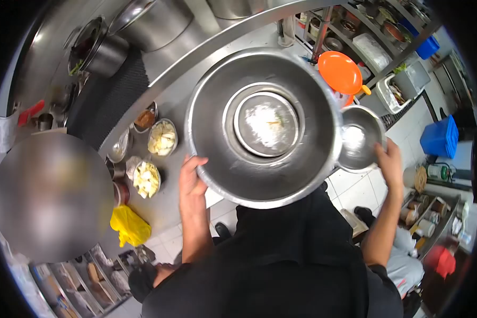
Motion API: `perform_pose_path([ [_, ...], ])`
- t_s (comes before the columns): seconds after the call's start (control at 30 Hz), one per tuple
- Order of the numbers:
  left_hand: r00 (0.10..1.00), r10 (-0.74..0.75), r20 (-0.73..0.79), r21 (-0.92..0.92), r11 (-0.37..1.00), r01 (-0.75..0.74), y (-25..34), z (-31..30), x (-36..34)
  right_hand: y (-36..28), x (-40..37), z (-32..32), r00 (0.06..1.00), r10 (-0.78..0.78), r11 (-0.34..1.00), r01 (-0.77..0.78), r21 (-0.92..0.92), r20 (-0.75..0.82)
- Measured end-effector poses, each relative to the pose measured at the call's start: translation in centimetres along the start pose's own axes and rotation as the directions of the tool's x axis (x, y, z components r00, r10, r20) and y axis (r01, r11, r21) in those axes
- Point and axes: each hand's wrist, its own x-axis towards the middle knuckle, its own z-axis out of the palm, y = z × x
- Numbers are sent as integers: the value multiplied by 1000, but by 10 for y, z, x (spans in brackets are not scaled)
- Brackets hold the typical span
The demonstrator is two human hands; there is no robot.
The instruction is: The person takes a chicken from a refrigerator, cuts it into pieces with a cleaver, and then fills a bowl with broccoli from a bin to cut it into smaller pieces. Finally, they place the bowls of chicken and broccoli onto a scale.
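Note:
My left hand [192, 180] is closed on the near-left rim of a large metal mixing bowl [209, 127], which spans the middle of the head view. Nested in its bottom are smaller metal bowls [265, 127], the inner one shiny with a small orange-brown fleck. Over on the right, my right hand [389, 164] grips the outer edge of a separate small metal bowl [360, 142]. That small bowl overlaps the right rim of the large one in this view. Left of the mixing bowl, two bowls of pale chopped food [162, 138] stand on the steel counter [169, 204].
Behind the large bowl runs a raised steel ledge [217, 40] with metal pots [106, 55]. An orange pan-like dish [339, 72] lies beyond the small bowl. A yellow plastic bag [130, 227] hangs at the counter's edge. A person in grey [405, 265] is at lower right, near shelves.

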Motion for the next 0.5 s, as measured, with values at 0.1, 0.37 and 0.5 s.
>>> perform_pose_path([
  [0.1, 992, -42, 116, -35, 998, 47, -50, 68, -4, 74, -4, -97, 988, 38, 999, -34, 32, -148],
  [0.37, 946, -252, 202, 5, 967, 256, -188, 280, -22, 219, -22, -266, 876, 214, 916, -27, 400, -432],
  [0.5, 921, -310, 236, 101, 951, 294, -233, 348, -2, 246, -20, -305, 816, 225, 941, -41, 335, -533],
])
